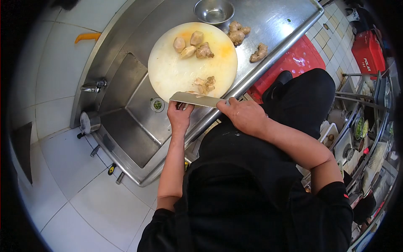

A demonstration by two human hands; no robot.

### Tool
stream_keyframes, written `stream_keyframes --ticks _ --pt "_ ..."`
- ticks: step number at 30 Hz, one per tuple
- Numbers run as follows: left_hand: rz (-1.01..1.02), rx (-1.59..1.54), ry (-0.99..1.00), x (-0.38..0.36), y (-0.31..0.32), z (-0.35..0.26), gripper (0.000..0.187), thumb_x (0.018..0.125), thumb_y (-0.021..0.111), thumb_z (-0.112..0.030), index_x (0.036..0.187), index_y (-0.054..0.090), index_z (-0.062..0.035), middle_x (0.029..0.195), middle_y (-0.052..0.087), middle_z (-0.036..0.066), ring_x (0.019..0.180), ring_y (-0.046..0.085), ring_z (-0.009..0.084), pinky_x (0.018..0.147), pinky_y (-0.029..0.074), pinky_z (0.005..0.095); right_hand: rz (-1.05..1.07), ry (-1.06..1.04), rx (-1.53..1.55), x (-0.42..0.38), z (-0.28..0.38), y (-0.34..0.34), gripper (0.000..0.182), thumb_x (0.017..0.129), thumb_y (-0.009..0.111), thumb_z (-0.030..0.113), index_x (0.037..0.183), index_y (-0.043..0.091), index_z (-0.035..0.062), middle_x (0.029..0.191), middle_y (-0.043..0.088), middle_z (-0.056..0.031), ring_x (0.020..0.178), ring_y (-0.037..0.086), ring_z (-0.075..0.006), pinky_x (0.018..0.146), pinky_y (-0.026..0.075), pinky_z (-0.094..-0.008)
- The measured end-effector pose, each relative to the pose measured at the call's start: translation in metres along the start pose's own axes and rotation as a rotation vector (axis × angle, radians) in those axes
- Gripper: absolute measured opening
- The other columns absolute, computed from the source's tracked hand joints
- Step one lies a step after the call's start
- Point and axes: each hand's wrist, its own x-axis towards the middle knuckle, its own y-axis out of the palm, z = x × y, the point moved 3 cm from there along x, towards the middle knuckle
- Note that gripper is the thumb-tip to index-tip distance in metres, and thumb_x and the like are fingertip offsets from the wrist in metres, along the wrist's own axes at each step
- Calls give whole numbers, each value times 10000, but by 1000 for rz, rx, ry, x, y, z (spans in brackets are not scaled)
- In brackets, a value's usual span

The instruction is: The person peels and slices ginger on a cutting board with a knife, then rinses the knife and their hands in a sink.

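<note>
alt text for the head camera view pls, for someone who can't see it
Seen from above, a person's right hand grips a cleaver laid flat at the edge of a round white cutting board, while the left hand touches the blade. Ginger pieces lie on the board, which rests over a steel sink.

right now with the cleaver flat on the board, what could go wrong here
1. The left hand has its fingers under the cleaver blade near the edge, so a slip could cut them.
2. The round cutting board overhangs the sink; pressing on that side might tip it.
3. Loose ginger pieces lie beside the blade and could roll off into the sink.
</note>
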Motion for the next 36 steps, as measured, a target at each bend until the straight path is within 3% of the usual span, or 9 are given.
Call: stream_keyframes --ticks 12,14,21,27,29,36 --pt "49 -3 26 4 -3 5 388 820 765 69 1169 600 25 1172 631 92 1122 639 187 1039 536 347 -26 -49 71 38 0 0 262 947 514 114 1206 535 75 914 698 -210 828 724 -387 706 564 -516" --pt "61 68 71 1 -2 2 395 807 753 90 1163 604 6 1173 613 76 1126 631 182 1036 539 344 118 27 161 50 -7 3 261 963 516 129 1214 543 63 891 700 -223 848 707 -421 727 550 -542" --pt "102 37 101 -6 -14 2 388 800 719 115 1152 613 -8 1220 587 78 1163 611 178 1031 542 328 11 91 333 37 -19 19 295 953 511 115 1238 528 42 944 708 -225 920 684 -443 796 532 -547" --pt "124 156 117 -7 -11 -5 371 831 734 56 1176 612 -2 1309 544 85 1160 610 186 977 560 325 -42 42 154 5 -7 7 258 943 544 127 1196 531 75 893 687 -204 834 704 -410 727 554 -538" --pt "64 230 125 -7 -4 -9 386 838 766 11 1194 617 9 1240 584 94 1097 646 198 941 574 331 -84 16 63 0 -5 8 222 961 564 162 1173 551 97 881 675 -181 731 706 -377 629 563 -512" --pt "43 408 267 -7 11 -22 374 831 810 -28 1152 632 45 1067 633 121 952 694 225 858 600 337 -115 8 59 -9 -1 10 256 964 548 153 1218 545 113 943 656 -191 706 702 -383 599 563 -504"
